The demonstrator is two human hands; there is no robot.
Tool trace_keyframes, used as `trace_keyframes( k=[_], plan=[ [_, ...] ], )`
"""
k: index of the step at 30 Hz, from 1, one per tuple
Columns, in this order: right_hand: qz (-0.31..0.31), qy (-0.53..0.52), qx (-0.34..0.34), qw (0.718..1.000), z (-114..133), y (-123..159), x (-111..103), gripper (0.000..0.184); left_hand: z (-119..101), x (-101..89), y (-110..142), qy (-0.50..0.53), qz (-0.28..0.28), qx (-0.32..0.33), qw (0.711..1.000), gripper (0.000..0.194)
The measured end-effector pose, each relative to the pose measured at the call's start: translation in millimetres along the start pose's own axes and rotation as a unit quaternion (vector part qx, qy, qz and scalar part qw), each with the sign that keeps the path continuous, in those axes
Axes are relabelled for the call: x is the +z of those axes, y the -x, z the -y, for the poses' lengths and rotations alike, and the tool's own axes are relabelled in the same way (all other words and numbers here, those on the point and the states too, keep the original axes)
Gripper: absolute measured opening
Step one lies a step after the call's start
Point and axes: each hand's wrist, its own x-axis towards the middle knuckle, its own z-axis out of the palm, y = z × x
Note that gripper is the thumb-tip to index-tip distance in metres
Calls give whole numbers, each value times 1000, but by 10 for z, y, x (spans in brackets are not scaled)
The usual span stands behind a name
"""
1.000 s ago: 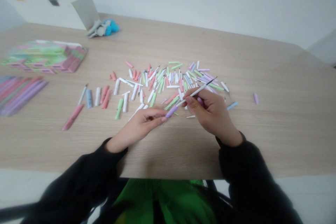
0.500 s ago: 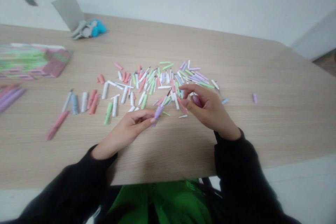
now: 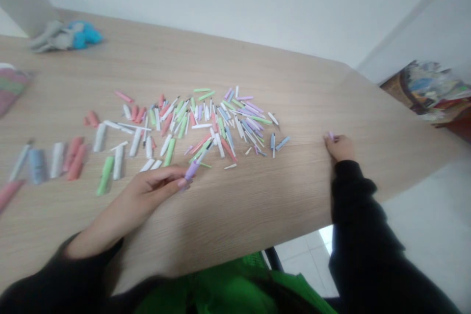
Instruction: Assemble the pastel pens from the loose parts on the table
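Between the thumb and fingers of my left hand point(image 3: 162, 187) is a purple pen point(image 3: 192, 170), tilted, with a white shaft and dark tip showing at its upper end. At the right side of the table, my right hand point(image 3: 340, 148) has its fingers closed around a small purple pen cap point(image 3: 330, 135), of which just a bit shows. Beyond my left hand spreads a pile of pen parts point(image 3: 182, 125) in white, green, coral, purple and blue. Two short blue pen parts point(image 3: 282, 143) lie at the pile's right edge.
Thicker coral, white and blue barrels point(image 3: 58, 159) lie at the left. A grey and blue cloth-like bundle point(image 3: 84, 35) sits at the back left, near a pink and green package point(image 3: 13, 83). Bags and boxes point(image 3: 430, 88) stand beyond the table's right end.
My right hand has moved from the pile far to the right, onto the lone purple cap. The view has turned right. My left hand still holds the purple pen.
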Motion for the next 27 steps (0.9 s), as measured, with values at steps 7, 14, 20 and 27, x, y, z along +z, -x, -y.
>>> trace_keyframes(
  k=[7, 14, 20, 27],
  plan=[
    [17, -59, -46, 997, 514, 89, 216, 28, 9, -30, -9, 23, -28, -25, 999, 31],
    [31, -119, -143, 982, 1236, 349, 445, 31, 4, -16, -10, 32, -28, -28, 999, 29],
    [54, -117, -146, 981, 1304, 445, 433, 33, -28, -19, 6, 53, -21, -31, 998, 32],
    [-50, -181, -143, 972, 1505, 568, 210, 30, -64, -2, 4, 72, -12, -16, 997, 32]
  ],
)
